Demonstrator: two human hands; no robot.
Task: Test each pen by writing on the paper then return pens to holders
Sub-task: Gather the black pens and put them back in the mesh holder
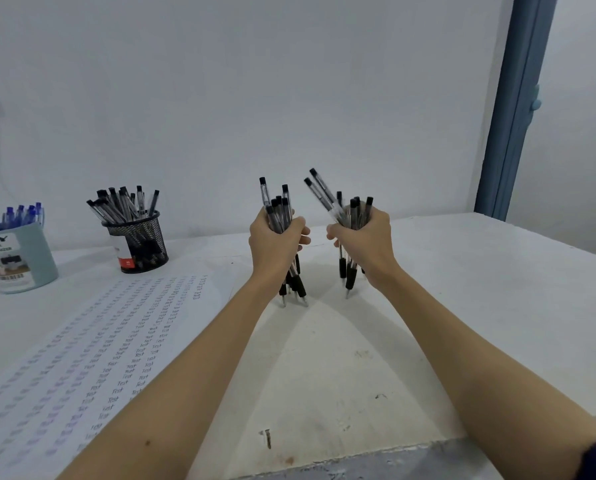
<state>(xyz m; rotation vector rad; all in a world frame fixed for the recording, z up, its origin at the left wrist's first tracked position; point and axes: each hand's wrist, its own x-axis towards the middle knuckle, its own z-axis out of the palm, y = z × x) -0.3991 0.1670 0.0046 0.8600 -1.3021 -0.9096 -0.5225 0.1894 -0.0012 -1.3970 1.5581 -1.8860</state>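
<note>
My left hand (275,245) grips a bundle of several black pens (276,207), held upright with the tips down just above the white table. My right hand (367,242) grips a second bundle of black pens (353,209) the same way, a short gap to the right. A black mesh holder (140,242) full of black pens stands at the back left. Further left stands a light teal holder (30,261) with blue pens. A paper sheet (92,348) covered in rows of handwritten "Test" lies on the left of the table.
The white table (462,306) meets a white wall at the back; its worn front edge (358,459) is close to me. A blue door frame (518,105) rises at the right. A small dark mark (267,438) sits near the front edge.
</note>
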